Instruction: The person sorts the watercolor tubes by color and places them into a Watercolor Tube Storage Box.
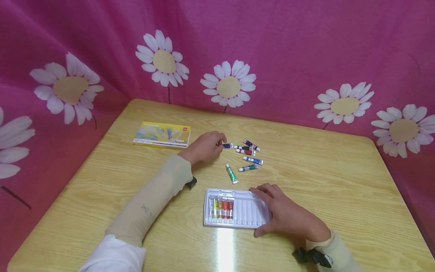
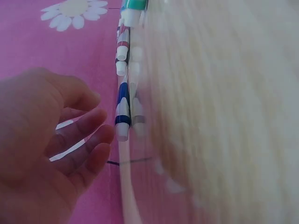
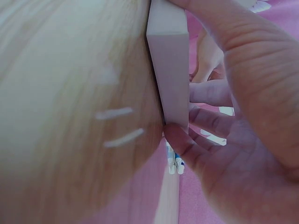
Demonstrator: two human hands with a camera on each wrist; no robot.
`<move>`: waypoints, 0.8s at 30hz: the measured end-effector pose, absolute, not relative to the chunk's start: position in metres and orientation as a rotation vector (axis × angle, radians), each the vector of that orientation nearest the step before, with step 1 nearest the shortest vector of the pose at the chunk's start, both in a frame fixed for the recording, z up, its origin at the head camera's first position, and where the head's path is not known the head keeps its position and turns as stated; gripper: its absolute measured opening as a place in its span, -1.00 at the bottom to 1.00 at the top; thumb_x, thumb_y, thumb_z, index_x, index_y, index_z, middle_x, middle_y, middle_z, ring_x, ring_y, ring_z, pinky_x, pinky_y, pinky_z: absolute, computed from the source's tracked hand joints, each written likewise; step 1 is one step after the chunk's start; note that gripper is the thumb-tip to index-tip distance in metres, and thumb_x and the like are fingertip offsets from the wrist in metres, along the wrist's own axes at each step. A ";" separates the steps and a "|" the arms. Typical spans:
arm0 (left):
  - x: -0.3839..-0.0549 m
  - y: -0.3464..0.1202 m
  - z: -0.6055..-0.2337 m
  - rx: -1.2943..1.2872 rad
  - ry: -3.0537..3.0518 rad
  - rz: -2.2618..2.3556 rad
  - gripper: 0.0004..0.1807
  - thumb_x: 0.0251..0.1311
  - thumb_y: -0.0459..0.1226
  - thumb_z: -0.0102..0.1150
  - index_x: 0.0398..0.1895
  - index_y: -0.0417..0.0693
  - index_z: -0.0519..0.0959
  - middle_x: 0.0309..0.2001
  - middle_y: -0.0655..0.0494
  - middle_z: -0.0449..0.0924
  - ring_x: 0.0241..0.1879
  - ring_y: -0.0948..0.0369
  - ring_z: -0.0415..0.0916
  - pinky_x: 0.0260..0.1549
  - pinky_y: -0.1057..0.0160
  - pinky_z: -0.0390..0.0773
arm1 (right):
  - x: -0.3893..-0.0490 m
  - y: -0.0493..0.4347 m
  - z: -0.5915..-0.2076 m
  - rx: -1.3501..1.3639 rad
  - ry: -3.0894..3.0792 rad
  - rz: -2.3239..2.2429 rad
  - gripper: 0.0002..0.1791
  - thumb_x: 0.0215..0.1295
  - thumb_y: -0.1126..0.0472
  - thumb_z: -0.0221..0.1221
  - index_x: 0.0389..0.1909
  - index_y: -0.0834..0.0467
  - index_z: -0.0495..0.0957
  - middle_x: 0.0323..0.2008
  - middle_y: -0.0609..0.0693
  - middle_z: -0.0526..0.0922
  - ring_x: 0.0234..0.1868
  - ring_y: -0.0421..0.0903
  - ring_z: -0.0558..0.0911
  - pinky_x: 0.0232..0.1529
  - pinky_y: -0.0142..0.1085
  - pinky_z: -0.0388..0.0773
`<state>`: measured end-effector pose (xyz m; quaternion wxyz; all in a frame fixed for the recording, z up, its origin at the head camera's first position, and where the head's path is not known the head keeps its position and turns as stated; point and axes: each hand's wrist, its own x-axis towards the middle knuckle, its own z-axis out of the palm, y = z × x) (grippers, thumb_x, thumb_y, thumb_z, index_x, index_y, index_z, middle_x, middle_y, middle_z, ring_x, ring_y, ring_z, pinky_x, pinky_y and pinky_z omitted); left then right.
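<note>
Wood-grain desk (image 1: 340,177) with rounded far corners spreading across the view, pale streak of glare (image 1: 225,249) shining on its near side, flat yellow printed box (image 1: 162,134) lying toward its far left, magenta cloth (image 1: 285,49) hanging behind and at both sides, large white daisies (image 1: 228,87) with pale-yellow centres dotting it

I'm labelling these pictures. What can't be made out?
Head view: fine print on the box and loose tubes, too small.
Head view: the right end of the tray, partly covered by the right hand.
Left wrist view: most of a green tube, cut off by the top edge.
Right wrist view: the tray's contents, hidden by its wall.
</note>
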<state>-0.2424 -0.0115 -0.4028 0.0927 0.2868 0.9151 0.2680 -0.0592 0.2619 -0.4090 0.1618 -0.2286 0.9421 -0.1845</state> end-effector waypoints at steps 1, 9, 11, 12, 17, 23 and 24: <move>-0.244 -0.011 -0.402 0.849 2.714 0.787 -0.70 0.51 -0.26 0.03 0.20 -0.08 0.58 -0.04 0.06 0.61 -0.08 0.14 0.51 0.05 0.13 0.57 | -0.059 0.262 -0.409 -0.651 2.687 -0.528 0.29 -0.20 -0.55 0.43 0.56 -0.03 0.27 0.41 -0.01 0.34 0.37 -0.02 0.37 0.40 0.03 0.49; -0.256 0.011 -0.392 0.871 2.662 0.766 -0.67 0.48 -0.23 0.07 0.20 -0.13 0.60 0.00 0.02 0.66 -0.04 0.14 0.52 0.11 0.15 0.58 | -0.059 0.262 -0.408 -0.652 2.690 -0.528 0.30 -0.21 -0.54 0.44 0.56 -0.03 0.26 0.41 0.00 0.34 0.39 0.00 0.36 0.40 0.04 0.48; -0.260 0.022 -0.391 0.893 2.664 0.759 -0.69 0.49 -0.19 0.08 0.14 -0.13 0.62 -0.04 0.03 0.69 -0.07 0.16 0.52 0.10 0.17 0.58 | -0.059 0.263 -0.408 -0.646 2.689 -0.534 0.29 -0.21 -0.54 0.45 0.56 -0.04 0.27 0.41 -0.01 0.35 0.38 -0.01 0.36 0.39 0.04 0.49; -0.262 0.027 -0.390 0.900 2.668 0.757 -0.70 0.49 -0.17 0.08 0.09 -0.13 0.64 -0.09 0.04 0.69 -0.12 0.18 0.52 0.04 0.19 0.58 | -0.059 0.263 -0.408 -0.646 2.688 -0.537 0.29 -0.21 -0.54 0.45 0.56 -0.04 0.26 0.41 -0.01 0.34 0.38 -0.01 0.36 0.40 0.03 0.49; -0.269 0.053 -0.388 0.838 2.685 0.728 -0.70 0.51 -0.08 0.08 -0.15 -0.11 0.67 -0.31 0.10 0.62 -0.36 0.24 0.45 -0.21 0.27 0.52 | -0.058 0.263 -0.407 -0.652 2.683 -0.547 0.28 -0.19 -0.53 0.45 0.56 -0.03 0.27 0.43 -0.01 0.33 0.39 -0.02 0.35 0.40 0.03 0.48; -0.273 0.082 -0.390 0.801 2.771 0.606 -0.61 0.52 0.02 0.06 0.14 -0.05 0.55 -0.03 0.07 0.70 -0.12 0.17 0.57 0.09 0.17 0.60 | -0.059 0.265 -0.408 -0.664 2.680 -0.552 0.28 -0.19 -0.52 0.46 0.56 -0.03 0.27 0.42 -0.02 0.34 0.38 -0.03 0.36 0.39 0.03 0.49; -0.273 0.087 -0.390 0.805 2.778 0.593 -0.59 0.52 0.04 0.05 0.16 -0.05 0.54 -0.03 0.06 0.70 -0.12 0.16 0.58 0.09 0.16 0.61 | -0.059 0.265 -0.408 -0.666 2.681 -0.552 0.28 -0.20 -0.52 0.46 0.56 -0.02 0.27 0.42 -0.02 0.34 0.37 -0.03 0.36 0.38 0.03 0.50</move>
